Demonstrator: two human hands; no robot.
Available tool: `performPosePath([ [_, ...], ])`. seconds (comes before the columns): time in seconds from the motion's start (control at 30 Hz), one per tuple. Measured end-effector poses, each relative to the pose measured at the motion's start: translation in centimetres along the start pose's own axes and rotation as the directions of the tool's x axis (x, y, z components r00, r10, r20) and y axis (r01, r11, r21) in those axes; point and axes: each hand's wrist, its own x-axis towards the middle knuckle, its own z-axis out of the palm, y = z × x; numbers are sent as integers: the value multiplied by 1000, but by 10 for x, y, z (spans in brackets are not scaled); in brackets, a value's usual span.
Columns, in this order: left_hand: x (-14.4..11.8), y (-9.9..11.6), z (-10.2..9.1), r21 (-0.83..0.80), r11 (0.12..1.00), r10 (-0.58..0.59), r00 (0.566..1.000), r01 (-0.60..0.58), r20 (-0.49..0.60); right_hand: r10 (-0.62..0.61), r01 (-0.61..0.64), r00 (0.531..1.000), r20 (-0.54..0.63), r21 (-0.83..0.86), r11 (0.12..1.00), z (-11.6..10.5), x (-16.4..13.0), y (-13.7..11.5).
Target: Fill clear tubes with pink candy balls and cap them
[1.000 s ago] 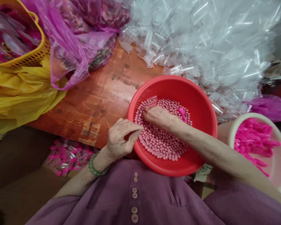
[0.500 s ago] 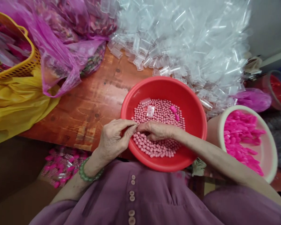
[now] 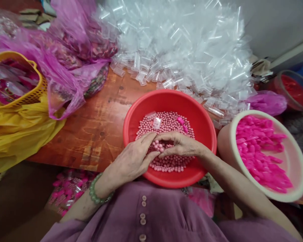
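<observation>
Left hand (image 3: pixel 132 158) and right hand (image 3: pixel 184 144) meet over the red basin (image 3: pixel 204 134), bead cluster (image 3: pixel 158 145) between them. Left: thumb and fingers closed around the cluster from one side. Right: thumb and fingertips up against the other side, curled with a gap inside; can't tell if they actually grip. Cluster looks packed, maybe inside a clear case, but fingers hide the walls, so can't confirm. Status: this unit looks part done, beads gathered, no pink piece visible on it. Stock left: loose beads (image 3: pixel 170 117) cover the basin floor, two clear cases (image 3: pixel 157 123) lie on them near the far side, two bright pink pieces (image 3: pixel 180 120) sit just to the right. Plenty more: big heap of clear plastic pieces (image 3: pixel 187 53) at the back of the table (image 3: pixel 103 111), cream bucket (image 3: pixel 224 139) well stocked with pink parts (image 3: pixel 257 151) beside the basin. Done, by the look of it: a batch (image 3: pixel 70 188) below the table edge on the left, mixing clear plastic, beads and pink; too blurred to count. Judging by stock, far from finished.
</observation>
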Motion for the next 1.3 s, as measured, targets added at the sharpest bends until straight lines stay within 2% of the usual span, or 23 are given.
performPosePath([
  [0.07, 8, 0, 4, -111, 993, -24, 999, 29, 45, -23, 27, 998, -51, 75, 997, 5, -5, 0],
  [0.17, 16, -1, 9, -222, 975, -20, 999, 27, 35, -65, 85, 989, -130, 155, 984, 12, -12, 1],
  [0.43, 14, -11, 12, -197, 968, -140, 986, 155, 91, -35, 84, 938, -344, 127, 988, 25, -23, 5],
  [0.57, 14, -13, 10, -257, 956, -111, 986, 139, 121, -69, 100, 924, -375, 63, 993, 23, -26, 0],
  [0.7, 17, -9, 12, -248, 964, -87, 994, 99, 59, -74, 40, 966, -249, -138, 990, 0, -39, -10],
  [0.73, 17, -8, 12, -261, 961, -91, 995, 96, 32, -28, -25, 978, -209, -245, 969, -9, -42, -11],
  [0.77, 18, -7, 12, -286, 953, -101, 995, 99, 8, 32, -114, 974, -226, -360, 926, -19, -43, -10],
  [0.8, 18, -7, 12, -317, 943, -113, 994, 104, -10, 89, -226, 950, -301, -462, 857, -29, -43, -7],
  [0.87, 19, -9, 13, -381, 918, -124, 992, 108, -17, 128, -513, 815, -566, -599, 615, -45, -36, 5],
  [0.9, 19, -10, 13, -410, 906, -121, 992, 103, -20, 152, -605, 769, -622, -628, 489, -50, -31, 13],
  [0.97, 18, -11, 12, -477, 875, -112, 993, 84, -32, 206, -694, 718, -665, -660, 288, -55, -18, 28],
  [1.0, 18, -12, 12, -525, 848, -106, 994, 70, -38, 237, -705, 709, -664, -671, 229, -56, -12, 34],
  [1.07, 17, -12, 9, -630, 774, -89, 996, 53, -26, 272, -708, 703, -657, -683, 181, -55, -3, 41],
  [1.17, 16, -11, 3, -707, 705, -57, 998, 54, 20, 290, -703, 707, -645, -685, 190, -55, 2, 44],
  [1.23, 16, -12, 0, -691, 722, -58, 998, 25, -24, 298, -711, 698, -651, -677, 189, -58, 1, 42],
  [1.3, 17, -14, -2, -632, 775, -53, 995, -12, -84, 260, -716, 698, -667, -650, 255, -61, -4, 41],
])
